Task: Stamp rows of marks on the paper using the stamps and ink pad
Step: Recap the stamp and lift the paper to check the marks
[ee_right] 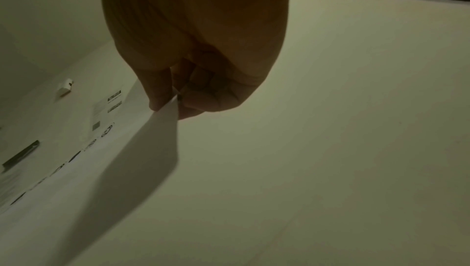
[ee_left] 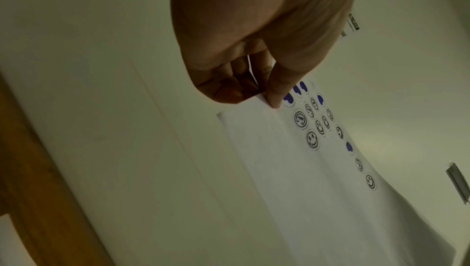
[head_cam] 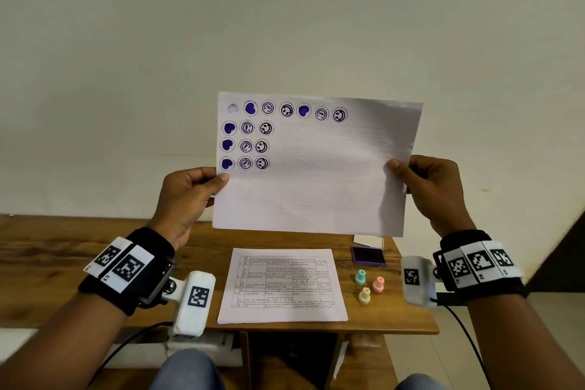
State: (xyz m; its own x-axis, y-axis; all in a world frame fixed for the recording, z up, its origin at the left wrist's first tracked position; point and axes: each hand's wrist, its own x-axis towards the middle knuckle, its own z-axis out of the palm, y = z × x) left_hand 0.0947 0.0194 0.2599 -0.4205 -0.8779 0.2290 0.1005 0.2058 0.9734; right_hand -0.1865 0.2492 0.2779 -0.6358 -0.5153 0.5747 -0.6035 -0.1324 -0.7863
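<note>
I hold a white stamped paper [head_cam: 319, 174] upright in the air in front of the wall. It carries rows of purple hearts and round face marks at its upper left. My left hand [head_cam: 193, 190] pinches its left edge, thumb on the front. My right hand [head_cam: 430, 187] pinches the right edge the same way. The left wrist view shows the thumb [ee_left: 279, 89] pressed on the paper [ee_left: 330, 200] beside the marks. On the wooden table [head_cam: 79, 250] below sit an open purple ink pad [head_cam: 368, 256] and three small stamps: teal [head_cam: 360, 276], pink [head_cam: 378, 284], cream [head_cam: 364, 295].
A printed sheet with a table of text [head_cam: 281, 285] lies flat on the table's middle, left of the stamps. The table's front edge [head_cam: 316, 328] runs just below it. A plain pale wall [head_cam: 285, 25] fills the background. Cables hang from both wrist cameras.
</note>
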